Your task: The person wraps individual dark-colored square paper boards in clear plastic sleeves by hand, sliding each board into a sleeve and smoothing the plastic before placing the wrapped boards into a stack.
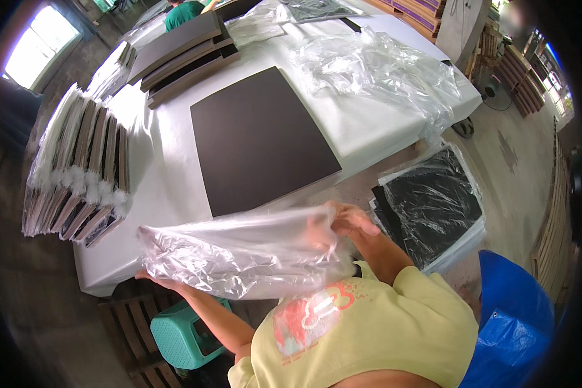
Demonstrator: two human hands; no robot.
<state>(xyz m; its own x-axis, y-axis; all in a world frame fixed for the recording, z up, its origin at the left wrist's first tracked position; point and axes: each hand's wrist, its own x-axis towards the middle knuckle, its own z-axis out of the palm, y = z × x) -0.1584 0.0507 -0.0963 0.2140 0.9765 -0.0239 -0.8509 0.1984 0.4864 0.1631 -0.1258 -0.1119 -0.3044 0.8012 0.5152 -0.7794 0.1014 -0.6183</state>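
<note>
A clear plastic bag is stretched crosswise in front of my body, its lower part crinkled and shiny. My left hand grips its left end from below, with the fingers mostly hidden by the film. At the right end, my right hand is closed on the bag's edge, and some of its fingers show blurred through the plastic. Just beyond the bag, a flat dark brown board lies on the white-covered table; neither hand touches it.
Dark boards are stacked at the far left, near plastic-wrapped panels standing in a row. Loose clear film covers the far right. Below the table are a wrapped black pack, a green stool and a blue sheet. Someone in green is beyond.
</note>
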